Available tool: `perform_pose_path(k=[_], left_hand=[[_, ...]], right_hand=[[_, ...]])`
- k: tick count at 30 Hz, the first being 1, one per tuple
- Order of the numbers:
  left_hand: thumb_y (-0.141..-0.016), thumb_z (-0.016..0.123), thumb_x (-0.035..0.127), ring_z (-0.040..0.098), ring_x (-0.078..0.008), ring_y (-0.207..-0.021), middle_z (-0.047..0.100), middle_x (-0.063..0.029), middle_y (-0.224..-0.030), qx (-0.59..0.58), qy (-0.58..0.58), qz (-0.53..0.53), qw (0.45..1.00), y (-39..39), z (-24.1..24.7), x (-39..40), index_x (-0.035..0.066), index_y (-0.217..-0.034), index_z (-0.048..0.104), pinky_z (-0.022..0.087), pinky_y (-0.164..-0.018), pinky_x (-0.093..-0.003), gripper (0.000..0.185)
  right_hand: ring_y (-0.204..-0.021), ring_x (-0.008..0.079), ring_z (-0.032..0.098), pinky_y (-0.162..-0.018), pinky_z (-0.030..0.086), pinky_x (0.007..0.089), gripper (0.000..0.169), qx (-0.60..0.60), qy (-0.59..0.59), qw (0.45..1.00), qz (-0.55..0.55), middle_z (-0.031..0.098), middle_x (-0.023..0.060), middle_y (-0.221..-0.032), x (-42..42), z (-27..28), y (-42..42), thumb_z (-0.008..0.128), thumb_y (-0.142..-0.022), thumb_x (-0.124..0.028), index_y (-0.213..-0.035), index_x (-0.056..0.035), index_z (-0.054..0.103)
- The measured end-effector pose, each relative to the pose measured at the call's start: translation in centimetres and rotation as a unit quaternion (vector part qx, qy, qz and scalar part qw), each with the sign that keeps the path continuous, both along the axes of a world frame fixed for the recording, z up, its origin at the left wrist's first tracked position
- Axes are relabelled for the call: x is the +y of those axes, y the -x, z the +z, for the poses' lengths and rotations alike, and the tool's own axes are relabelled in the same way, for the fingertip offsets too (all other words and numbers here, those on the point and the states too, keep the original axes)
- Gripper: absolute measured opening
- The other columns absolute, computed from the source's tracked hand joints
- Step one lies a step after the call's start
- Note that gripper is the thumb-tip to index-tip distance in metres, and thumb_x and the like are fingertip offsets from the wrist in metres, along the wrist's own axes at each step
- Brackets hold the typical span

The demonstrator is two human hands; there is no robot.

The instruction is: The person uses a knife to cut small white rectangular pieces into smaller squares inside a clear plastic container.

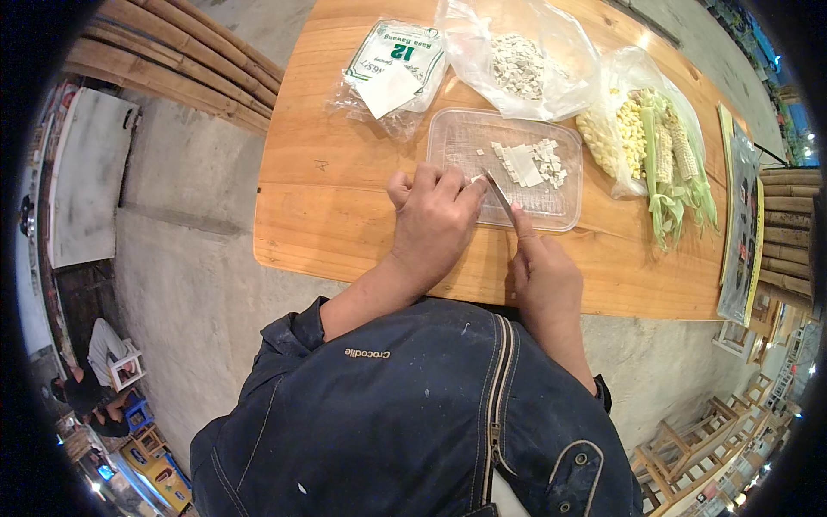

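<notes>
My right hand (pixel 546 265) holds a small knife (pixel 501 194), its blade slanting over a clear plastic container lid or tray (pixel 572 210). Beside the blade tip, the fingers of my left hand (pixel 439 207) pinch a small pale piece (pixel 478 177) over the near left part of the tray. Cut white strips (pixel 520 165) and small squares (pixel 550 161) lie on the tray, right of the knife. Behind it, an open clear plastic bag (pixel 465 58) contains many small pale pieces (pixel 518 64). A flat white piece (pixel 389 89) rests on a printed plastic packet (pixel 404 48) at the back left.
Right of the tray, a plastic bag (pixel 620 71) holds yellow corn kernels (pixel 630 126), with stripped corn cobs (pixel 681 145) and green husks (pixel 665 213) beside it. All stand on a wooden table (pixel 323 213). A flat printed item (pixel 740 226) lies at its right edge. A person (pixel 87 394) sits far left.
</notes>
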State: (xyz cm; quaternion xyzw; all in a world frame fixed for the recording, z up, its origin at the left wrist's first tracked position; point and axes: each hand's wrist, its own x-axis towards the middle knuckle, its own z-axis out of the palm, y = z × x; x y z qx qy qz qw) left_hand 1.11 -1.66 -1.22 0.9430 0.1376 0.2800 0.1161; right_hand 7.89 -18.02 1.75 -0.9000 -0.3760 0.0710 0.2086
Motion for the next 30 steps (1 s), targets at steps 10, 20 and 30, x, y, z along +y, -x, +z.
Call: perform_pose_path(k=[10,20,30], left_hand=[[-0.084,0.072,0.019,0.053,-0.0184,-0.098,0.066,0.0029,-0.098,0.053,-0.024,0.027,0.998,0.6,0.0,-0.7,0.014,-0.111,0.072,0.027,-0.088,-0.0447,0.028],[-0.084,0.072,0.017,0.055,-0.0170,-0.096,0.068,0.0028,-0.096,0.030,-0.025,0.017,0.999,0.6,-0.1,-0.4,0.012,-0.105,0.073,0.027,-0.086,-0.0433,0.021],[-0.083,0.073,0.015,0.056,-0.0163,-0.094,0.069,0.0032,-0.094,0.018,-0.030,0.018,0.999,0.7,-0.3,-0.2,0.012,-0.101,0.073,0.027,-0.085,-0.0424,0.018]], right_hand=[[-0.066,0.0317,0.060,-0.061,0.050,0.0434,0.062,0.005,0.056,0.998,-0.021,0.057,0.0130,-0.075,-0.6,0.9,0.9,0.062,-0.086,-0.004,-0.144,-0.0237,0.054],[-0.062,0.0308,0.060,-0.058,0.050,0.0432,0.060,0.004,-0.005,1.000,0.013,0.056,0.0118,-0.072,-0.3,0.8,0.6,0.066,-0.084,-0.005,-0.141,-0.0204,0.056],[-0.063,0.0316,0.061,-0.058,0.050,0.0435,0.060,0.023,-0.015,1.000,0.008,0.056,0.0127,-0.072,0.1,0.8,0.7,0.066,-0.084,-0.005,-0.141,-0.0203,0.056]])
